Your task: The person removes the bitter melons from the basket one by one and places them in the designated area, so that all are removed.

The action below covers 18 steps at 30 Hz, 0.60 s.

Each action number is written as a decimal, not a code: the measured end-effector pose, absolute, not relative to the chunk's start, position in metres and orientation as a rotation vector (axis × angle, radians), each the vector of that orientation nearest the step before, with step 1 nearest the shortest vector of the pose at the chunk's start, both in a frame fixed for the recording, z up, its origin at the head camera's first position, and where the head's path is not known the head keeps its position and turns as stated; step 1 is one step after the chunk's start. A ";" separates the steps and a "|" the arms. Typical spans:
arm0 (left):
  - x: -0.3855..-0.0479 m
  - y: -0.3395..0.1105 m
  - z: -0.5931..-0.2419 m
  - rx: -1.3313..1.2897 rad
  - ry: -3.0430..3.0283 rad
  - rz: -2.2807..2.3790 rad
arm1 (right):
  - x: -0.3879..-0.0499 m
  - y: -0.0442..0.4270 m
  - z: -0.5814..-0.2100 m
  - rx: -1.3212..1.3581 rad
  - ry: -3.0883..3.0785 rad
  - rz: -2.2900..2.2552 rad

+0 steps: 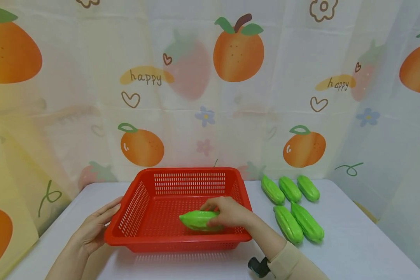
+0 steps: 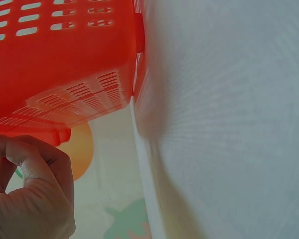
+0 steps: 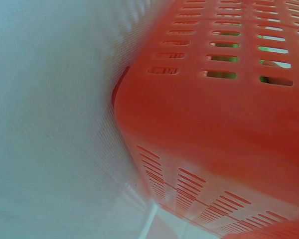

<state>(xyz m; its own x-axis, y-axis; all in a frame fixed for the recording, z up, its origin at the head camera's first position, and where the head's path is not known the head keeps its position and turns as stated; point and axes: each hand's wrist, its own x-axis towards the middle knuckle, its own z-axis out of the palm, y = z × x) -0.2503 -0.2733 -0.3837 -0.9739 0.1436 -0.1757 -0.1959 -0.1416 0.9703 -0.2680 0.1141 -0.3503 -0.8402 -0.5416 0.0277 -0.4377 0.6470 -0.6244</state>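
Note:
A red plastic basket [image 1: 182,241] with slotted walls stands on the table. At its left rim, my left hand [image 1: 92,227] grips the edge; bent fingers [image 2: 37,159] show under the rim in the left wrist view. My right hand [image 1: 227,212] reaches over the basket's right side and holds a light green, ridged gourd [image 1: 196,220] with a pointed end. That gourd lies sideways, low inside the basket near the front wall. In the right wrist view the basket wall [image 3: 199,114] hides the hand, with bits of green showing through the slots.
Several more green gourds [image 1: 288,223] lie in two rows on the white table [image 1: 357,249] to the right of the basket. A curtain [image 1: 231,116] printed with fruit hangs behind the table. A black device [image 1: 259,267] is strapped at my right wrist.

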 end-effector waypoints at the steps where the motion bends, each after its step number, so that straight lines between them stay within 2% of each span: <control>1: -0.250 -0.273 -0.384 -0.061 1.894 2.217 | -0.268 0.114 -0.350 -0.813 2.711 -0.974; 18: -0.251 -0.274 -0.385 -0.005 1.869 2.235 | -0.265 0.114 -0.345 -0.699 2.778 -1.311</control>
